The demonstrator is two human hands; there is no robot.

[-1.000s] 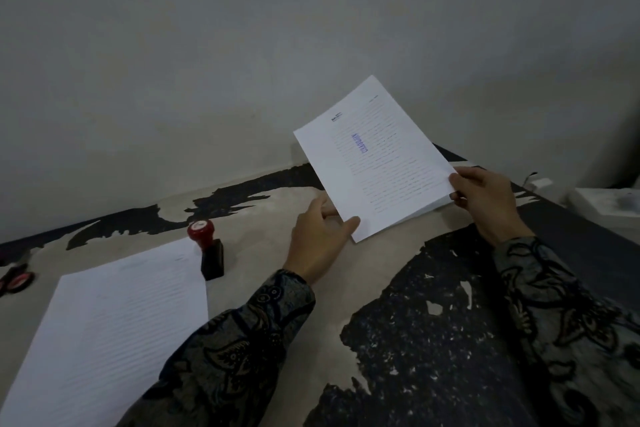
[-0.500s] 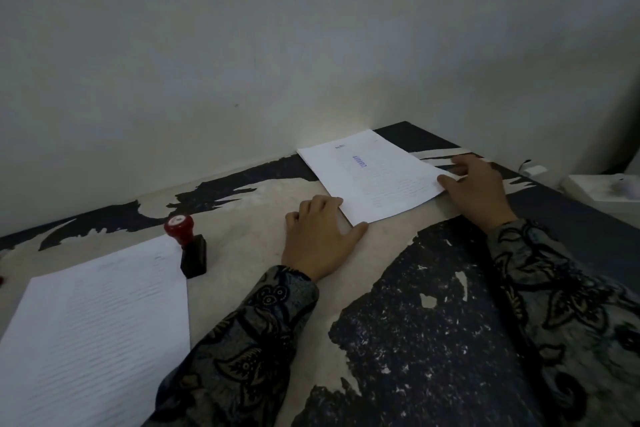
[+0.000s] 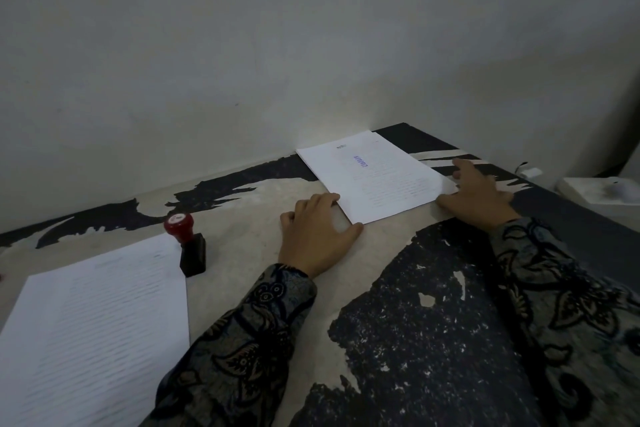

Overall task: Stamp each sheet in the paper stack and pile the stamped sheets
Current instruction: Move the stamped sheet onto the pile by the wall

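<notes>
Both hands, left (image 3: 317, 236) and right (image 3: 476, 192), lie spread beside the stamped pile (image 3: 372, 177); stamp (image 3: 187, 243) (upright) borders the stack (image 3: 93, 329).

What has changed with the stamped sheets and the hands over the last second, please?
The stamped sheets, held tilted up a second ago, now lie flat by the wall. The left hand and right hand have released them and rest at their edges. The stamp and unstamped stack stayed put.

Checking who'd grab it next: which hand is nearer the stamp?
Left. The left hand rests on the table just right of the stamp; the right hand lies farther right, past the stamped sheets.
</notes>
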